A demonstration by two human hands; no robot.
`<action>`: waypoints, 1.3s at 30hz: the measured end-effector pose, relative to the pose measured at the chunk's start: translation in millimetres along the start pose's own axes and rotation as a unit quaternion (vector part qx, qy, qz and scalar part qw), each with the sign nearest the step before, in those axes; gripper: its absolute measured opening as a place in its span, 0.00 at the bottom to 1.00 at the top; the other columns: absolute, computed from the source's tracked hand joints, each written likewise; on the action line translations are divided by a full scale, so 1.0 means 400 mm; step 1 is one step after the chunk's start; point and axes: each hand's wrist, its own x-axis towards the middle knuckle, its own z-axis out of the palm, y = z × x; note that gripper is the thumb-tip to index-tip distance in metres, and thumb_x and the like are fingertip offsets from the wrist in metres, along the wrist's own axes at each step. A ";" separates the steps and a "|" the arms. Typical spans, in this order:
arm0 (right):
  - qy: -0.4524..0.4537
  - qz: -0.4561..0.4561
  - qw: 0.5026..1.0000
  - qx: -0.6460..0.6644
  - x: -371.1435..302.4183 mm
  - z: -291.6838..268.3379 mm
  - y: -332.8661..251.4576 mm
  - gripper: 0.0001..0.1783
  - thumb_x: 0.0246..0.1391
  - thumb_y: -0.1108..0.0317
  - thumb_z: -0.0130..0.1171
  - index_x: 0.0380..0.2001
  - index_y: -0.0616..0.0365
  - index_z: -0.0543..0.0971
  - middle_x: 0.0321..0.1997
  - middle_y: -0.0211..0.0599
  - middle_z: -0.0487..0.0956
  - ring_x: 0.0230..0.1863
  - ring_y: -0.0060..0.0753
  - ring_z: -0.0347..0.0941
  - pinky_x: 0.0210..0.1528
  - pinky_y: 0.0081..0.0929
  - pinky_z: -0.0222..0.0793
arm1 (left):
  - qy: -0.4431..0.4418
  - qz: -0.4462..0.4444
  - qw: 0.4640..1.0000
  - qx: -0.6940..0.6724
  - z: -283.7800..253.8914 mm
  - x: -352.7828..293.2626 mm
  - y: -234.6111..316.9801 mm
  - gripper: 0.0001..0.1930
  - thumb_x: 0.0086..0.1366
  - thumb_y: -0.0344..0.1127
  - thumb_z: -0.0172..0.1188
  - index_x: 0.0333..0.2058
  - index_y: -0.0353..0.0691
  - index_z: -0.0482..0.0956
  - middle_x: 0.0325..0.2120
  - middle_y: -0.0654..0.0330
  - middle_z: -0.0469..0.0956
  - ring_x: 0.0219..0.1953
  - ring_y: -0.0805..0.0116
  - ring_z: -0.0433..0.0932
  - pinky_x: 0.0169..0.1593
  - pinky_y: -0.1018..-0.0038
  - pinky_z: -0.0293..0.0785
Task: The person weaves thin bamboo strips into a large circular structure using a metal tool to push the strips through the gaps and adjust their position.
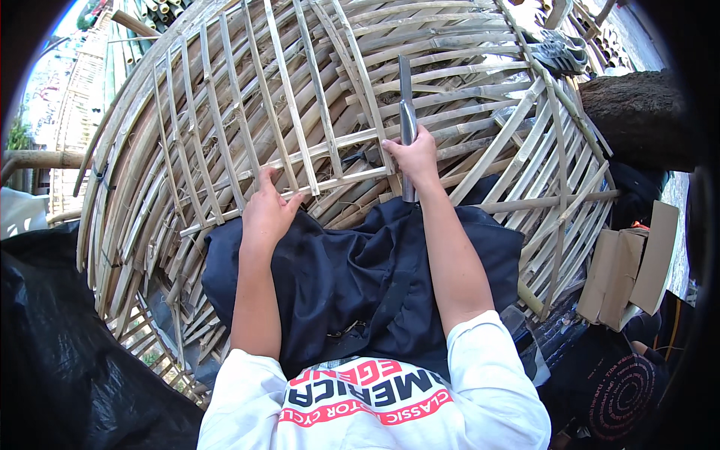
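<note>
Across my lap lies a lattice of split bamboo strips, with long strips crossed by two thin crosspieces at the near end. My left hand grips the nearer bamboo strip, its thumb and forefinger on either side. In my right hand is a long metal tool with a shiny rounded handle and a narrow flat blade pointing away from me; it looks like a knife. The thumb of that hand reaches left to the edge of a lattice strip. Dark cloth covers my legs underneath.
More curved bamboo strips bulge out at the left, and another woven panel spreads at the right. A thick log and an open cardboard box stand right. Black sheeting hangs at lower left. Dark footwear rests at far right.
</note>
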 end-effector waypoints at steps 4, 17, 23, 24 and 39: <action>0.013 -0.032 0.999 -0.010 -0.008 0.005 0.003 0.26 0.36 0.63 0.76 0.37 0.66 0.76 0.27 0.42 0.84 0.32 0.38 0.82 0.41 0.35 0.75 | 0.041 0.006 0.994 -0.097 -0.019 -0.129 -0.031 0.37 0.58 0.41 0.68 0.62 0.43 0.58 0.33 0.57 0.76 0.33 0.56 0.81 0.40 0.59 0.76; 0.006 -0.087 0.974 0.209 -0.299 -0.234 -0.208 0.12 0.53 0.69 0.66 0.32 0.61 0.71 0.25 0.35 0.78 0.17 0.17 0.71 0.17 0.19 0.67 | 0.254 0.126 0.944 -0.168 -0.096 -0.503 -0.186 0.32 0.55 0.28 0.66 0.58 0.39 0.65 0.48 0.51 0.71 0.53 0.55 0.71 0.59 0.62 0.64; -0.137 -0.141 0.927 0.319 -0.690 -0.199 -0.205 0.11 0.64 0.65 0.53 0.44 0.59 0.68 0.38 0.37 0.77 0.41 0.24 0.73 0.45 0.25 0.70 | -0.281 0.274 0.837 -0.381 -0.016 -0.565 -0.009 0.38 0.56 0.37 0.71 0.62 0.37 0.60 0.51 0.54 0.72 0.59 0.62 0.69 0.62 0.64 0.63; -0.156 -0.132 0.926 0.317 -0.746 -0.176 -0.193 0.12 0.66 0.63 0.52 0.46 0.59 0.68 0.42 0.39 0.76 0.42 0.24 0.72 0.49 0.26 0.67 | -0.282 0.314 0.828 -0.368 0.019 -0.576 0.010 0.33 0.57 0.38 0.70 0.56 0.36 0.64 0.44 0.53 0.75 0.50 0.63 0.74 0.53 0.66 0.69; 0.298 -0.080 0.943 -0.124 -0.853 -0.682 0.097 0.07 0.56 0.73 0.60 0.38 0.64 0.78 0.31 0.34 0.81 0.32 0.23 0.77 0.38 0.24 0.72 | -0.270 0.201 0.728 -0.597 0.215 -0.587 -0.053 0.11 0.60 0.25 0.64 0.28 0.40 0.68 0.12 0.64 0.70 0.11 0.77 0.69 0.16 0.78 0.65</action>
